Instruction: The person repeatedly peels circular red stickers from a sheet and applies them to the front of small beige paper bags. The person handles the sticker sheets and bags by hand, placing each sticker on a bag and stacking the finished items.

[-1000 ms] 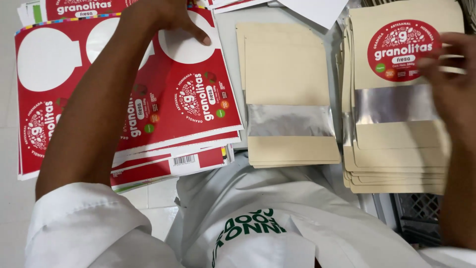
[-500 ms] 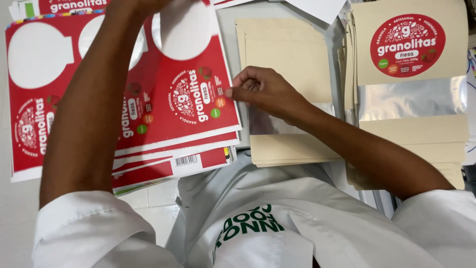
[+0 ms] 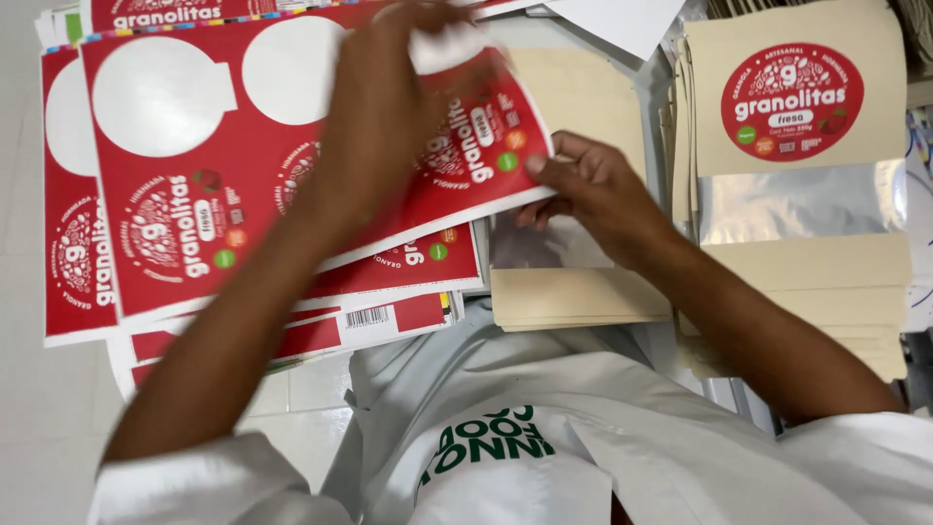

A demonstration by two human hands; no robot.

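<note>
On the left lies a stack of red sticker sheets [image 3: 87, 243], with the top sheet [image 3: 243, 175] lifted and tilted, its long axis running from lower left up to the right. The left hand [image 3: 408, 78] reaches across it to the far upper edge; it is blurred, and whether it pinches the sheet there I cannot tell. Further right, the right hand [image 3: 593, 194] grips the sheet's right edge, thumb on top, fingers curled beneath. That hand sits over a pile of plain tan pouches [image 3: 583, 292] with clear windows. At the far right, apart from both hands, rests a stack of pouches [image 3: 797, 224] already bearing a round red sticker [image 3: 792, 102]. The right hand is the nearer to both pouch piles.
</note>
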